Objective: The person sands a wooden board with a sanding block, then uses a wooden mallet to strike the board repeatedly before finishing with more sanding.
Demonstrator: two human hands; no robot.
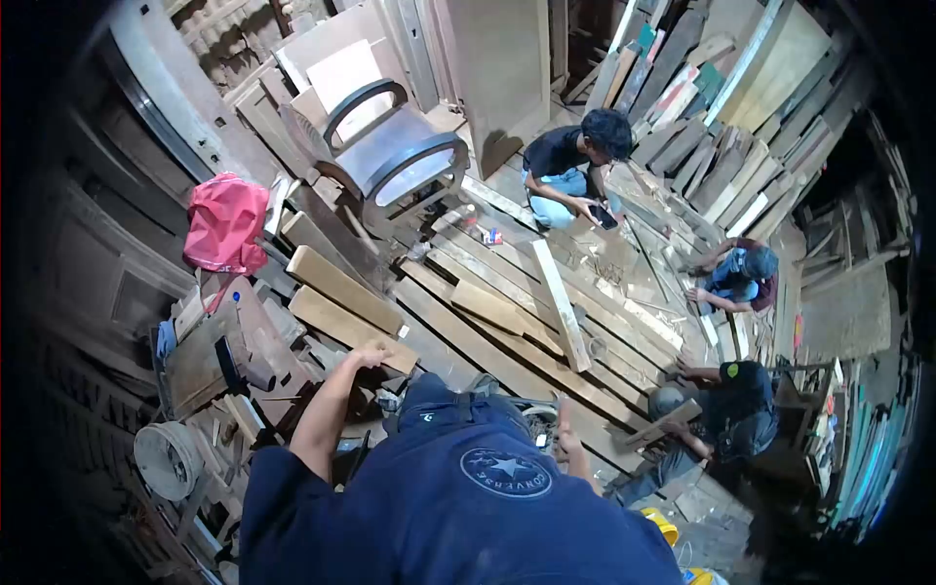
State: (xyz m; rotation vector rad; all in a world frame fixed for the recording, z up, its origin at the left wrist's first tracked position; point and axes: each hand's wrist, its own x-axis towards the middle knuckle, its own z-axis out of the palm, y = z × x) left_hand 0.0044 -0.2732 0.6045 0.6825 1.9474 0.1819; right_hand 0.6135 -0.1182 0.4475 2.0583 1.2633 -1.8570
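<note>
My left hand [369,354] is closed on the edge of a brown wooden board [336,325], near the board's end. A second, similar board [341,291] lies alongside, just beyond it. My right hand [568,444] is in front of my body on the right side, partly hidden by my dark blue shirt. Its fingers look curled, and a narrow tan shape rises from it; I cannot make out what this is. Several long planks [468,341] lie side by side in front of me, with a pale wooden beam [561,307] across them.
A wooden armchair [390,156] stands ahead, with a pink bag [226,222] at left. One person [570,171] crouches holding a phone [604,216]. Two other people [746,278] work at right, the nearer with a short board [663,425]. Stacked timber [721,166] and a bucket [168,460] are around.
</note>
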